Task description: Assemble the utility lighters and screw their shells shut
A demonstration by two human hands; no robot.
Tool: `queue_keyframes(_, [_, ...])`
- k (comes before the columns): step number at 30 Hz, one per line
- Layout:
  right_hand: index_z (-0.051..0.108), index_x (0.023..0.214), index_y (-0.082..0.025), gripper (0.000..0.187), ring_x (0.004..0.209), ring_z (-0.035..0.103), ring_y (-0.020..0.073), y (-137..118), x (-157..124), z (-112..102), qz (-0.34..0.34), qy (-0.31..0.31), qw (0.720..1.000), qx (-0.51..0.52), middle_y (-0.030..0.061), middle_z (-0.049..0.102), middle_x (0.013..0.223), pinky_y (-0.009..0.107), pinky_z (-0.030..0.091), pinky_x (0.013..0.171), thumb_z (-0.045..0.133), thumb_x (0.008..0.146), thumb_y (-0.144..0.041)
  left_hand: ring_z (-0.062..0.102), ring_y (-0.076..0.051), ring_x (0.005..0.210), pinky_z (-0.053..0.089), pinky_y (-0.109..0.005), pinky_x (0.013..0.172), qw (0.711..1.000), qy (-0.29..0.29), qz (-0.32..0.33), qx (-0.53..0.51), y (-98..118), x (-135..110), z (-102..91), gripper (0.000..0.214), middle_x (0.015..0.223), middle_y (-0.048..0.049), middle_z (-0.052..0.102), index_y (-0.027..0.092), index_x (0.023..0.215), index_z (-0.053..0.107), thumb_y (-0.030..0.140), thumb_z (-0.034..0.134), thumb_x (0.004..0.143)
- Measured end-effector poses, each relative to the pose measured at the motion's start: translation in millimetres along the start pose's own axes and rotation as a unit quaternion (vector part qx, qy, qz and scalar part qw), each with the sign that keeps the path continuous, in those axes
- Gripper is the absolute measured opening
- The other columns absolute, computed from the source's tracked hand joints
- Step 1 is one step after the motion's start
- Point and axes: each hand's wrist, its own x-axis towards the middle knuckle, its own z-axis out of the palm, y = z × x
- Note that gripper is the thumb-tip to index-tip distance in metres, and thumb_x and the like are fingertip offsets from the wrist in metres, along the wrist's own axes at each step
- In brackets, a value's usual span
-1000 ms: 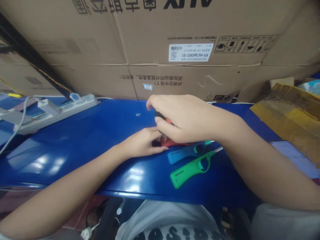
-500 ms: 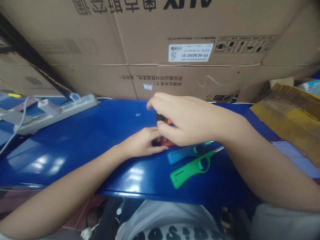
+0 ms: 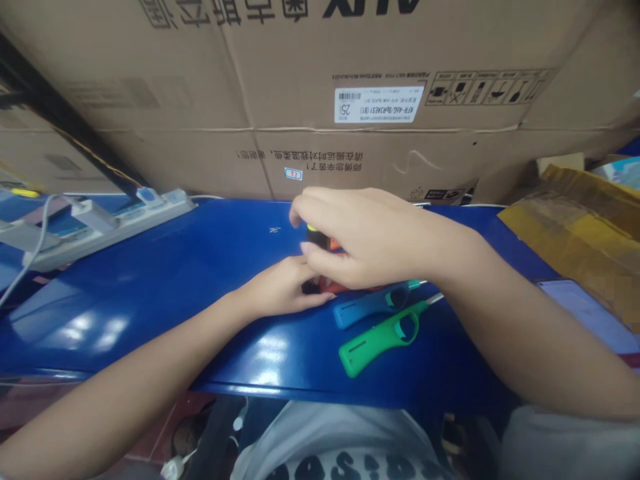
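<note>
My right hand (image 3: 357,233) arches over the table, thumb and fingers curled around a small black thing (image 3: 318,237) with a yellow-green end; its kind is hidden by the hand. An orange-red patch (image 3: 335,245) shows under the palm. Just below, my left hand (image 3: 285,285) rests on the table, thumb and fingers closed about a red piece (image 3: 330,286) that looks like a lighter, mostly covered by both hands. Nearer to me lie a blue long-necked lighter (image 3: 363,307) and a green long-necked lighter (image 3: 373,343), side by side with their metal necks pointing right.
A large cardboard box (image 3: 200,107) stands behind the blue table (image 3: 150,287). On the left lies a white power strip (image 3: 125,227) with plugs and a cable. A phone (image 3: 585,310) and yellowish packaging (image 3: 585,233) are on the right.
My right hand has shifted slightly left, its thumb most, and more of the black thing shows. My left hand stays nearly in place. The view has moved a little.
</note>
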Motion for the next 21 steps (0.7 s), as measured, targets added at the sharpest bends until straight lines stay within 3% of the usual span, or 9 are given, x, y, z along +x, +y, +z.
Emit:
queue_keyframes(4, [0.063, 0.106, -0.016, 0.025, 0.074, 0.055, 0.0179, 2.1, 0.7, 1.5, -0.010, 0.000, 1.000, 0.012, 0.0083, 0.068, 0.098, 0.031, 0.030, 0.063, 0.042, 0.097, -0.027, 0.070, -0.021, 0.083, 0.058, -0.032, 0.076, 1.000, -0.001, -0.001, -0.003, 0.4, 0.5, 0.3, 0.017, 0.095, -0.0071, 0.073, 0.016, 0.098, 0.069, 0.032, 0.067, 0.092])
queue_keyframes(6, [0.060, 0.110, -0.016, 0.023, 0.075, 0.054, 0.0170, 3.5, 0.4, 2.0, -0.021, -0.002, 0.999, 0.036, 0.0085, 0.068, 0.104, 0.030, 0.031, 0.063, 0.045, 0.095, -0.025, 0.070, -0.022, 0.088, 0.058, -0.033, 0.080, 1.000, 0.003, 0.000, -0.003, 0.0, 0.4, 0.8, 0.019, 0.100, -0.0081, 0.073, 0.016, 0.103, 0.070, 0.032, 0.067, 0.092])
queue_keyframes(9, [0.060, 0.103, -0.017, 0.023, 0.066, 0.050, 0.0158, 5.1, -0.5, 2.6, -0.028, -0.010, 0.999, 0.044, 0.0068, 0.067, 0.093, 0.030, 0.029, 0.060, 0.044, 0.098, -0.033, 0.071, -0.022, 0.090, 0.059, -0.034, 0.081, 1.000, -0.006, -0.001, -0.006, -1.6, -0.4, 1.8, 0.023, 0.101, -0.0076, 0.074, 0.017, 0.110, 0.069, 0.031, 0.067, 0.092])
queue_keyframes(14, [0.056, 0.117, -0.017, 0.026, 0.066, 0.050, 0.0151, 5.1, -1.2, 2.2, -0.022, -0.009, 0.999, 0.046, 0.0068, 0.069, 0.096, 0.029, 0.028, 0.060, 0.045, 0.097, -0.028, 0.070, -0.021, 0.086, 0.059, -0.032, 0.079, 1.000, -0.001, -0.010, -0.002, -3.2, -1.3, 1.8, 0.021, 0.096, -0.0069, 0.074, 0.016, 0.103, 0.070, 0.034, 0.068, 0.091])
queue_keyframes(17, [0.061, 0.105, -0.016, 0.025, 0.064, 0.049, 0.0152, 4.9, -1.3, 1.1, -0.025, -0.010, 0.999, 0.029, 0.0069, 0.068, 0.088, 0.029, 0.027, 0.060, 0.043, 0.099, -0.032, 0.070, -0.020, 0.083, 0.059, -0.032, 0.078, 1.000, -0.005, -0.011, -0.011, -2.4, -0.2, 0.3, 0.020, 0.094, -0.0063, 0.074, 0.017, 0.103, 0.070, 0.033, 0.068, 0.092])
queue_keyframes(21, [0.063, 0.100, -0.016, 0.020, 0.067, 0.049, 0.0155, 4.7, -2.7, -0.6, -0.042, -0.021, 0.998, 0.046, 0.0057, 0.067, 0.085, 0.029, 0.027, 0.060, 0.049, 0.093, -0.028, 0.071, -0.023, 0.098, 0.059, -0.035, 0.088, 0.999, -0.006, -0.010, -0.031, -1.8, 1.4, -0.7, 0.023, 0.109, -0.0074, 0.074, 0.019, 0.110, 0.070, 0.034, 0.067, 0.092])
